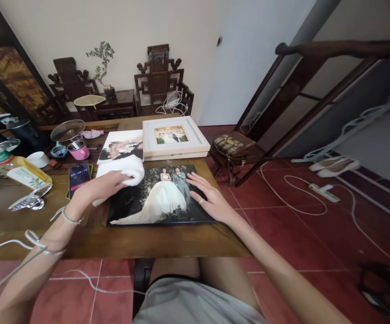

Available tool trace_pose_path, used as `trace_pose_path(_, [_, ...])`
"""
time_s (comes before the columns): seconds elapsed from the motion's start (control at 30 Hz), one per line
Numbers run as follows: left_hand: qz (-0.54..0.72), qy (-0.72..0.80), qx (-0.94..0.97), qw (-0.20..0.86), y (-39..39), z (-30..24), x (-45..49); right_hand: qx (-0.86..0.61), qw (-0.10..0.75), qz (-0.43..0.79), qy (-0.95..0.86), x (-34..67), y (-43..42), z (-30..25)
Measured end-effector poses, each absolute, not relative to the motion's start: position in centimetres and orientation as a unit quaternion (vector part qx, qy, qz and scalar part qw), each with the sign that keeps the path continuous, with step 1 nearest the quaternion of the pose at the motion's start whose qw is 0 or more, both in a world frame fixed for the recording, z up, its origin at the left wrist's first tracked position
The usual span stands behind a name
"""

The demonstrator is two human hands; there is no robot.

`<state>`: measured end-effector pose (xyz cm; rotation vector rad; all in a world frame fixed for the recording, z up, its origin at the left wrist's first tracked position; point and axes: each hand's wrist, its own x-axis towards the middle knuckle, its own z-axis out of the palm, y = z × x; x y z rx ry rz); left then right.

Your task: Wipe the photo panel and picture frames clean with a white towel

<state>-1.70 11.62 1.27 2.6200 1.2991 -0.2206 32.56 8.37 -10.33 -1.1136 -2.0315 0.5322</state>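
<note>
A wedding photo panel [163,198] lies flat on the wooden table in front of me. My left hand [109,185] grips a white cloth [127,168], bunched over the panel's upper left corner. The fingertips are partly buried in the cloth. On the panel's right side rests my right hand [208,198], fingers spread and holding nothing. Behind the cloth lies a second photo [114,143], its lower edge covered. A white framed picture [149,135] sits on a pale box just beyond the panel.
Left of the cloth lie a phone [79,177] and a hair claw clip [31,201]. A bottle of yellow liquid [26,171], a pink mug [79,150] and a glass lid [67,130] stand farther back. A chair [237,139] holding a plaid bag is at the right.
</note>
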Motion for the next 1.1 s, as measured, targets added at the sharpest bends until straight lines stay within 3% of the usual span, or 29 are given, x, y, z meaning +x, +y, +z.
trace_pose_path(0.2, [-0.009, 0.465, 0.877, 0.116, 11.7, -2.5, -3.4, -0.437, 0.366, 0.207, -0.795, 32.5, 8.2, -10.2])
trace_pose_path(0.47, [-0.051, 0.402, 0.885, 0.230, 1.7, 1.1, -4.2, -0.439, 0.369, 0.210, -0.792, 32.4, 8.3, -10.2])
trace_pose_path(0.6, [-0.060, 0.346, 0.909, 0.222, -1.5, 2.1, -2.5, -0.441, 0.371, 0.207, -0.790, 32.3, 8.3, -10.2])
trace_pose_path(1.1, [0.030, 0.381, 0.914, 0.139, 11.2, -0.1, -1.9, -0.436, 0.383, 0.218, -0.785, 32.4, 8.3, -10.3])
